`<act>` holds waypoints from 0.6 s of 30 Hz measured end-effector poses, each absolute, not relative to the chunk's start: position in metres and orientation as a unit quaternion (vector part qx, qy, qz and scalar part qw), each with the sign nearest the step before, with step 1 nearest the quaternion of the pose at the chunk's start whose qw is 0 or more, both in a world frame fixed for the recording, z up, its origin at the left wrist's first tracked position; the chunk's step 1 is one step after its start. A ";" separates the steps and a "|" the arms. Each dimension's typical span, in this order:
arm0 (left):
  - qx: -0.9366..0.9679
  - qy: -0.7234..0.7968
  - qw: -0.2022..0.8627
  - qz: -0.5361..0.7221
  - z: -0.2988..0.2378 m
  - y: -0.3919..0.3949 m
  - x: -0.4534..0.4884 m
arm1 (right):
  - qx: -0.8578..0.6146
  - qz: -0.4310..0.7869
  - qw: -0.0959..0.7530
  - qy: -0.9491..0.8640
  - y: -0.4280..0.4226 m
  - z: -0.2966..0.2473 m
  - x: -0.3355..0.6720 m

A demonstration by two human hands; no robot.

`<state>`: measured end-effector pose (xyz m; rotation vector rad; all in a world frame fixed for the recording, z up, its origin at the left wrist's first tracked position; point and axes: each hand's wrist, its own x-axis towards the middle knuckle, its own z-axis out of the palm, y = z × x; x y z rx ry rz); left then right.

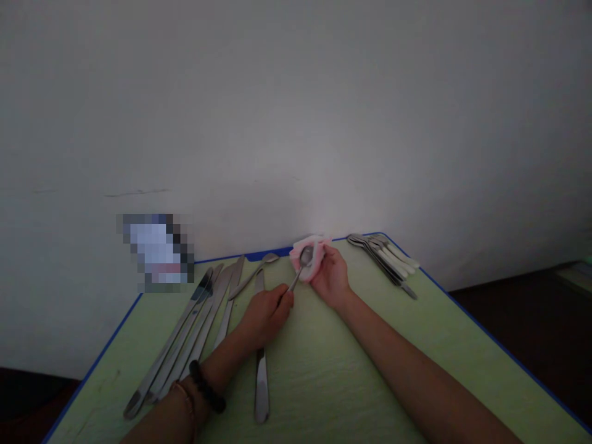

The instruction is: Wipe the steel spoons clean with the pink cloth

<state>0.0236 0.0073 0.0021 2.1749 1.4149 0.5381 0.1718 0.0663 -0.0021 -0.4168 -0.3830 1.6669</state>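
Observation:
My left hand [266,314] is closed round the handle of a metal spoon [306,254], whose bowl points up and away from me. In my right hand [335,277] is a pink and white cloth [316,271], folded behind and around the spoon's bowl. The bowl touches the cloth or lies just in front of it. Under my left wrist and forearm a long table knife [261,388] lies on the table. Another spoon [252,277] rests just left of my left hand, partly over a knife.
Several long knives [180,345] lie side by side at the left of the green table [333,382]. Spoons [379,259] and white-handled cutlery [400,256] are piled at the back right. A blurred-out object [157,250] stands at the back left. A wall [296,123] borders the far edge.

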 end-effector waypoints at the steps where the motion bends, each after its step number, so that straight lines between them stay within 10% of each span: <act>1: 0.796 0.518 0.243 0.200 0.001 0.008 0.023 | -0.174 0.737 0.630 -0.171 0.065 -0.001 0.173; 10: 0.812 0.504 0.224 0.189 -0.003 0.010 0.020 | -0.183 0.790 0.544 -0.215 0.059 0.003 0.167; 18: 0.807 0.515 0.224 0.186 -0.004 0.011 0.021 | -0.225 0.719 0.638 -0.160 0.074 -0.011 0.167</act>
